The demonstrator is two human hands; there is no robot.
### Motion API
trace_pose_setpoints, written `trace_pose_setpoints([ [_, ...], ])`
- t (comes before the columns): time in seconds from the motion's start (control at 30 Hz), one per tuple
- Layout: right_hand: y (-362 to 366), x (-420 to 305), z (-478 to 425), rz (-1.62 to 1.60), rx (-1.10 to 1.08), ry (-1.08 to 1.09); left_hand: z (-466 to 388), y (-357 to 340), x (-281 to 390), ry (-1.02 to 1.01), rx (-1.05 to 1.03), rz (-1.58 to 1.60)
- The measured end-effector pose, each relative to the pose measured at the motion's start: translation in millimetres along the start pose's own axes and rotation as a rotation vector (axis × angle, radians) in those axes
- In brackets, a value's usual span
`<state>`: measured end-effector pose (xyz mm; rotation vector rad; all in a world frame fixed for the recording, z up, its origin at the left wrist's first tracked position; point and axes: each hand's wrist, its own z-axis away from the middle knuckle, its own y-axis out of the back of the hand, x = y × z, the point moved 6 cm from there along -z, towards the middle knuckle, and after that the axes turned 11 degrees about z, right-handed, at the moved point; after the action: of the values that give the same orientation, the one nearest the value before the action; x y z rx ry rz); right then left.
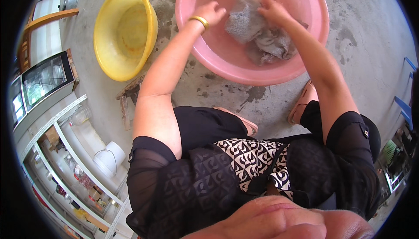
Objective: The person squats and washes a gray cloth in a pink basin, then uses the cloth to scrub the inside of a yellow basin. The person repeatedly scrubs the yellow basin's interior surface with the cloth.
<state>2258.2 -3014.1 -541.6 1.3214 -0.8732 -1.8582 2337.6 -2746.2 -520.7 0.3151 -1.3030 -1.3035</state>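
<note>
A large pink plastic basin stands on the floor before me, with water in it. Inside lies a wet grey cloth, its upper part raised and its lower part bunched up. My left hand, below a gold-coloured bangle, is over the basin's left side; its fingers are curled apart, with nothing in them, left of the cloth. My right hand is at the cloth's upper right edge, its fingertips touching or close to it; whether they grip it cannot be told.
A yellow plastic basin stands left of the pink one, beside a small wooden stool. Metal shelves with jars and a white bucket are at the lower left. Wet patches mark the concrete floor. My feet are just below the pink basin.
</note>
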Motion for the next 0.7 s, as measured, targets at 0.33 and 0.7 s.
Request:
trace_pose_setpoints([
  [0.33, -35.3, -98.8, 45.3, -0.959, -0.369, 0.104, 30.2, -97.5, 32.4, 0.43, -0.163, 1.724],
  [0.7, 48.4, -160.2, 91.9, 0.056, 0.515, 0.745, 54.9, -18.3, 128.8, -0.055, -0.209, 1.511],
])
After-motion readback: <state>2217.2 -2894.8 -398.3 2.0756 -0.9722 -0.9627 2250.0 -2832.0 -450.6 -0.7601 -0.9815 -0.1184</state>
